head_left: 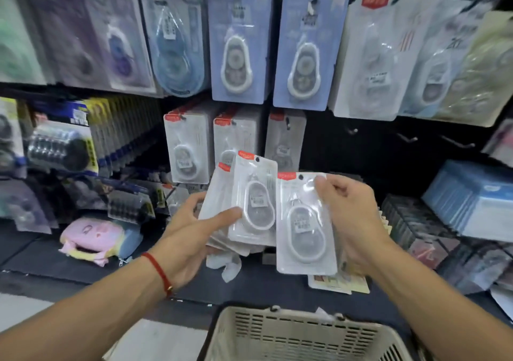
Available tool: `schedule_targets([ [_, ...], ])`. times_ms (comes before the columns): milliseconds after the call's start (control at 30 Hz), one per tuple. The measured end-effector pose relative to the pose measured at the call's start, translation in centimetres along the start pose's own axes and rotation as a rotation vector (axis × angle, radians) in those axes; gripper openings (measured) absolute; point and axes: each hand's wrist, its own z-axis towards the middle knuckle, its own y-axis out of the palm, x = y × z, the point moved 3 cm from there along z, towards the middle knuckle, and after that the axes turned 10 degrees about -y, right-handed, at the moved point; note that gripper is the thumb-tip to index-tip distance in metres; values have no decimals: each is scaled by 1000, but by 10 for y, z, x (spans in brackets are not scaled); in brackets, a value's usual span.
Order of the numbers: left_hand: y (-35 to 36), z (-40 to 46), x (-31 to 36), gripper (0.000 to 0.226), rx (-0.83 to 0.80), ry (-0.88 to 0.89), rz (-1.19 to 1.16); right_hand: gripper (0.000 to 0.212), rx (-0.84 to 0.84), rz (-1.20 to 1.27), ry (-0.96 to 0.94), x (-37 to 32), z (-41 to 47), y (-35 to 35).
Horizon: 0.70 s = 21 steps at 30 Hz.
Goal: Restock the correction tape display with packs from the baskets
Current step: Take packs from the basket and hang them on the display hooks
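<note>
My left hand (194,221) grips a fanned stack of white correction tape packs (254,202) with red top tabs, thumb across the front pack. My right hand (349,216) pinches a single matching pack (305,227) by its upper right edge, just right of the stack. Both are held in front of the display wall. Matching packs hang on three pegs (188,149) in the lower row behind. To the right of those, several bare hooks (406,138) stick out of the dark panel. A beige plastic basket (299,335) sits below my hands at the bottom edge.
Blue and lilac correction tape packs (240,44) fill the upper row. A pink pouch (91,238) lies on the dark shelf at lower left. Blue boxes (472,199) and dark boxed goods (410,227) crowd the shelf at right. Loose cards (338,283) lie under my right hand.
</note>
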Motion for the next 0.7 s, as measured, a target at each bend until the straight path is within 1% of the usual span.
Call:
schedule_targets([
  [67, -4, 2, 11, 90, 21, 63, 4, 21, 92, -49, -70, -6, 16, 0],
  [200, -11, 3, 24, 89, 141, 208, 29, 18, 163, -107, -152, -19, 41, 17],
  [267, -12, 2, 29, 88, 145, 253, 14, 14, 196, -93, -163, -23, 51, 26],
  [333, -13, 0, 31, 85, 142, 273, -2, 12, 227, -89, -172, -24, 61, 34],
  [533, -18, -1, 32, 85, 132, 300, -15, 15, 338, -92, -226, -24, 79, 42],
  [633, -16, -1, 30, 90, 132, 302, -11, 14, 315, -166, -251, -27, 80, 40],
  [700, -13, 0, 29, 85, 133, 304, -17, 13, 295, -209, -266, -29, 80, 39],
])
